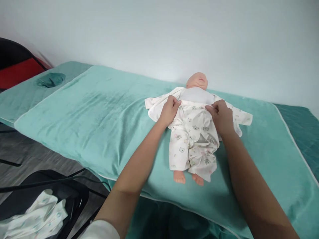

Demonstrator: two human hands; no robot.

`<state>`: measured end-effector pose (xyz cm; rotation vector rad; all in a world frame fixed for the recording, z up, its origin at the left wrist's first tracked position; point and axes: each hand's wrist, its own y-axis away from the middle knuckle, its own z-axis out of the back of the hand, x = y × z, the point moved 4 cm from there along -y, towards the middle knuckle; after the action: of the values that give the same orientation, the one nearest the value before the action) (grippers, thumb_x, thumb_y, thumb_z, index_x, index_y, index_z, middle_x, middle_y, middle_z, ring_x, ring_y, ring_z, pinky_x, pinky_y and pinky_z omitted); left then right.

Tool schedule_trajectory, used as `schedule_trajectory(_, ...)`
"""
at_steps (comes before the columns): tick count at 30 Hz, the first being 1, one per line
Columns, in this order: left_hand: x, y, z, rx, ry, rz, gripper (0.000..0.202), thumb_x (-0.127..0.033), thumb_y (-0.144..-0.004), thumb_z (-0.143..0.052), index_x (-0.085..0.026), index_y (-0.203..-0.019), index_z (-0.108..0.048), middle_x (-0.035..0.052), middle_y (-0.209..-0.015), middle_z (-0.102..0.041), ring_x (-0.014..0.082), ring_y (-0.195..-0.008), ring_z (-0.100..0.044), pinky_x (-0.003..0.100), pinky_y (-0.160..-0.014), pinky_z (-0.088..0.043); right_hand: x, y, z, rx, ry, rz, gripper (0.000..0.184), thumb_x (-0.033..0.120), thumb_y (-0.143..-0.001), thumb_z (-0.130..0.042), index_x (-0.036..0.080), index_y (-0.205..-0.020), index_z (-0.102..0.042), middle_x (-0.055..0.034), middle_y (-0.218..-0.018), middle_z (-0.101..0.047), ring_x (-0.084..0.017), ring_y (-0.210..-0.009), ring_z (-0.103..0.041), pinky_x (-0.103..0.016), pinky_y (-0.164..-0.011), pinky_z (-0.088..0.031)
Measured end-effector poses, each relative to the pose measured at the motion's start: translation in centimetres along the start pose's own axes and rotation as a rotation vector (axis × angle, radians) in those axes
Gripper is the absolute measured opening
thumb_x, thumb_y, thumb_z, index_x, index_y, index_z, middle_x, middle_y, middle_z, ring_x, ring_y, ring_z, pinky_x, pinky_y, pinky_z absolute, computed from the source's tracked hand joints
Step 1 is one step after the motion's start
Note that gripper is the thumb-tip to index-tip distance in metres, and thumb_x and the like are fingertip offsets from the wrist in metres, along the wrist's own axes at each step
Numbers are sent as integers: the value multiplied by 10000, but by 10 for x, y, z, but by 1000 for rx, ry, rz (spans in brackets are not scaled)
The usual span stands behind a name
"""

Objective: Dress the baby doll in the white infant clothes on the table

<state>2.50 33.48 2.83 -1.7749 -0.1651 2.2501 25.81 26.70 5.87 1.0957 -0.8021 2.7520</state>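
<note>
A baby doll (pixel 197 80) lies on its back on a green massage bed, head toward the wall and feet toward me. White baby pants (pixel 195 127) with a small animal print cover its legs up to the belly, and both feet stick out of the cuffs. An open white baby jacket (pixel 158 105) spreads out under the doll, sleeves to both sides. My left hand (pixel 170 109) pinches the waistband at its left end. At the right end, my right hand (pixel 220 116) is closed on the same waistband. The doll's arms are hidden.
The green massage bed (pixel 82 106) runs along a pale wall, with a face hole (pixel 51 80) at its left end. At lower left, a black chair (pixel 74 196) holds folded printed baby clothes (pixel 40 215). A black cable (pixel 45 182) crosses above the chair. A red and black chair (pixel 21 71) stands far left.
</note>
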Motion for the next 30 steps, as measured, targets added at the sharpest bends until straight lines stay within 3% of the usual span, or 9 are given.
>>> schedule_trajectory(4,11,-5,-6,-18,59,18,195,-275,-987,-566,-236,-859,-424,-41,-734,-465,151,-738,-462,284,-735,-357,-6,-16,-10,56,-235,-136,336,487,-834,-726,264,-763,-485,37,-637,-442,-164,-616,-411,-319,-601,-348)
schedule_trajectory(10,18,4,-3,33,143,32,306,-471,-917,-668,-220,-839,-511,-12,-816,-517,150,-792,-468,273,-754,-387,-10,-3,-7,139,-408,-206,312,500,-772,-794,253,-786,-605,6,-711,-534,-165,-654,-453,-320,-615,-377)
schedule_trajectory(15,18,3,4,31,125,-30,255,-433,-879,-705,-199,-842,-611,32,-967,-578,166,-923,-522,277,-839,-421,-18,2,7,256,-424,-258,277,456,-744,-817,237,-805,-658,-3,-760,-590,-165,-713,-500,-305,-635,-393)
schedule_trajectory(20,22,7,4,91,169,97,231,-420,-889,-660,-202,-848,-595,-22,-773,-543,131,-740,-483,251,-687,-374,-22,2,12,431,-424,-186,254,457,-812,-753,221,-801,-661,-8,-866,-625,-171,-826,-549,-311,-750,-441)
schedule_trajectory(26,18,8,6,92,211,151,222,-413,-889,-649,-194,-852,-648,-13,-792,-594,127,-735,-505,247,-671,-387,-21,3,13,592,-522,-143,292,461,-778,-807,228,-871,-658,-27,-979,-623,-192,-896,-563,-321,-779,-471)
schedule_trajectory(30,21,9,6,203,326,269,206,-396,-844,-703,-199,-878,-649,-27,-759,-585,104,-649,-470,238,-609,-366,-18,3,12,617,-512,-111,278,414,-745,-834,228,-824,-643,-23,-1000,-598,-196,-916,-561,-329,-796,-469)
